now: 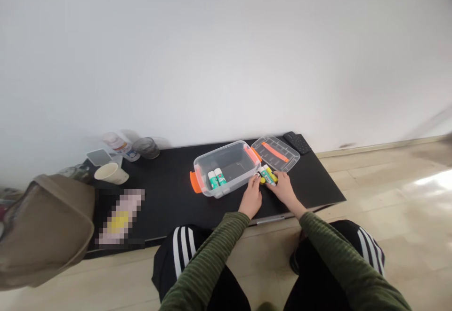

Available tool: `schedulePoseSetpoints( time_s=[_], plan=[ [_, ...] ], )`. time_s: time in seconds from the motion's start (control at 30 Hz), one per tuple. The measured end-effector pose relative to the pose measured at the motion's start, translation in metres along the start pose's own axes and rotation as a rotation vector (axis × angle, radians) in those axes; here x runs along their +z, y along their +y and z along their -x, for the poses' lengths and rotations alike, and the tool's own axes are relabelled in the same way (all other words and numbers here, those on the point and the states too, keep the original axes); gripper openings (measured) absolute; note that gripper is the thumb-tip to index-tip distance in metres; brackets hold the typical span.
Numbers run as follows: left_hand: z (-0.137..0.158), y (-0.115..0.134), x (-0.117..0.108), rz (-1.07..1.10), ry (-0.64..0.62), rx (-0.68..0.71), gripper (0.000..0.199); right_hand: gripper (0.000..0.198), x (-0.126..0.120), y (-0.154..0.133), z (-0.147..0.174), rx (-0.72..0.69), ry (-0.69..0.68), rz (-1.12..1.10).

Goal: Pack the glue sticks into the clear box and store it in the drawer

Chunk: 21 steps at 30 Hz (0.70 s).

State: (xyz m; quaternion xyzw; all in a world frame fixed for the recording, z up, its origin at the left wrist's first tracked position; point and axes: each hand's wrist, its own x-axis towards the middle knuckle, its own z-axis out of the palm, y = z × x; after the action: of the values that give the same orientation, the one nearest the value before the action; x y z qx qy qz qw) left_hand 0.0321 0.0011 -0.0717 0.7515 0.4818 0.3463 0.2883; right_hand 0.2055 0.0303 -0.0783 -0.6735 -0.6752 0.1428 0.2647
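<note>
On black table (165, 193), steady glue sticks (267, 174) evenly between left hand (251, 198) and right hand (284, 190), with fingers half-curled and grip unclear.

Two hands, the left hand (251, 197) and right hand (282, 187), are at one bench (169, 184). Between them are at least two tubes, one green-and-white tube (267, 176) and one yellow tube (271, 171); fingers hide the exact count. Beyond the left hand is one clear box (235, 160) with two orange latches (195, 182) and two white-capped tubes (217, 179) inside. Beyond the right hand lies one lid (275, 153) with one orange handle (274, 151). Far left of the left hand: one paper cup (112, 173), one clear tumbler (146, 147), one bottle (122, 147), one brown fabric item (52, 226).
</note>
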Motion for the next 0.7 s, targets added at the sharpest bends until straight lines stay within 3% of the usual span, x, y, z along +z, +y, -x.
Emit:
schedulePoseSetpoints(
  time_s=[0.13,0.27,0.47,0.6,0.67,0.7],
  plan=[
    [0.003,0.006,-0.001,-0.058,-0.014,0.027,0.062,0.044,0.002,-0.005,0.001,-0.003,-0.026,-0.104],
    [0.005,0.010,-0.002,-0.102,0.004,0.029,0.049,0.039,-0.001,-0.013,0.003,-0.063,-0.002,0.021],
    [0.008,0.013,-0.007,-0.224,-0.159,0.000,0.024,0.038,-0.020,-0.034,0.005,-0.044,0.100,0.001],
    [0.009,0.018,-0.009,-0.339,-0.232,0.019,0.024,0.031,-0.058,-0.086,0.005,-0.239,0.221,-0.087],
    [0.010,0.019,-0.006,-0.371,-0.258,0.049,0.028,0.029,-0.067,-0.129,-0.001,-0.359,0.136,-0.073],
    [0.011,0.019,-0.004,-0.379,-0.263,0.067,0.031,0.029,-0.065,-0.152,-0.006,-0.410,0.023,-0.032]
  ],
)
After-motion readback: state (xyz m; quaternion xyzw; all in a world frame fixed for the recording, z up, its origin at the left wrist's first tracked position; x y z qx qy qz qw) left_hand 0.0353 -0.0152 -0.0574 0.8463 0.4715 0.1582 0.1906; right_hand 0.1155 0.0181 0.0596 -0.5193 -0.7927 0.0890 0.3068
